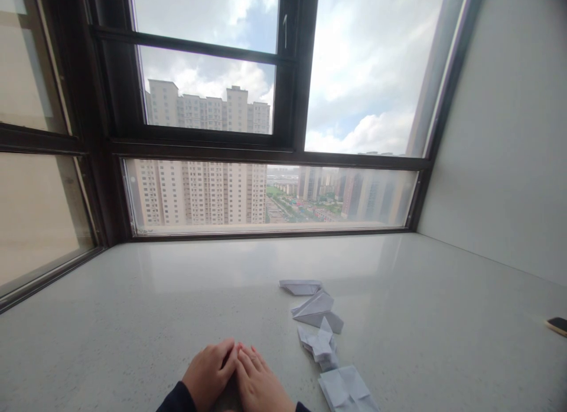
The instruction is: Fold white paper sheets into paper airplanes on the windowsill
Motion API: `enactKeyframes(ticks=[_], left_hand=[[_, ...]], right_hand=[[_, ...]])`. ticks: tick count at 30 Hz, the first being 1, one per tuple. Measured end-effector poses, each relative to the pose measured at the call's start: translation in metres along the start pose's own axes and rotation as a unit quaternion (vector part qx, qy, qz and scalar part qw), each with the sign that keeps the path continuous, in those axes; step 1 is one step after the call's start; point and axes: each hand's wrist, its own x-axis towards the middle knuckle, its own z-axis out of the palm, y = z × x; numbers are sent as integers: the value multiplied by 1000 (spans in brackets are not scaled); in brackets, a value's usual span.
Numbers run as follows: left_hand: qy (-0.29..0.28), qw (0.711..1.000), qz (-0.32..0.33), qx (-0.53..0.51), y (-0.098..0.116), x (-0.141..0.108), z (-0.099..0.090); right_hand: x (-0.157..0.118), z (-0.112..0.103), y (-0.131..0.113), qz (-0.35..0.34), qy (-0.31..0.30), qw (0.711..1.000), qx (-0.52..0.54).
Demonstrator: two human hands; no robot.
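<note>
My left hand (209, 369) and my right hand (261, 379) are together at the bottom of the head view, low over the white sill, their fingertips meeting. On the right hand the fingers lie stretched out side by side. Those of the left are loosely bent toward it, and their undersides are hidden. I see nothing held in either hand. Just to the right are folded white papers: a flat square piece (348, 388), a pointed, layered piece (321, 344), a folded piece with slanted edges (316, 308) and a narrow strip-like piece (300, 286).
The pale speckled sill (155, 305) reaches back to a dark-framed window (283, 158), with tall buildings outside. A plain wall (500, 152) bounds the right side. At the far right edge lies a small dark object with a light rim (557, 325), partly cut off.
</note>
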Motion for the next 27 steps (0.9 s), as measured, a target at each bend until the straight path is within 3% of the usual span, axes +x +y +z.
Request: enactKeyframes(ticks=[10, 19, 24, 27], left_hand=[[15, 1000, -5, 12, 2, -2, 1], [17, 1000, 14, -13, -1, 0, 3], [21, 1000, 14, 1, -2, 0, 4], [26, 1000, 16, 8, -2, 1, 4]], right_hand=[[3, -10, -4, 26, -37, 998, 38], [8, -35, -9, 49, -101, 990, 90], [7, -29, -14, 37, -81, 995, 40], [16, -47, -21, 23, -83, 996, 6]])
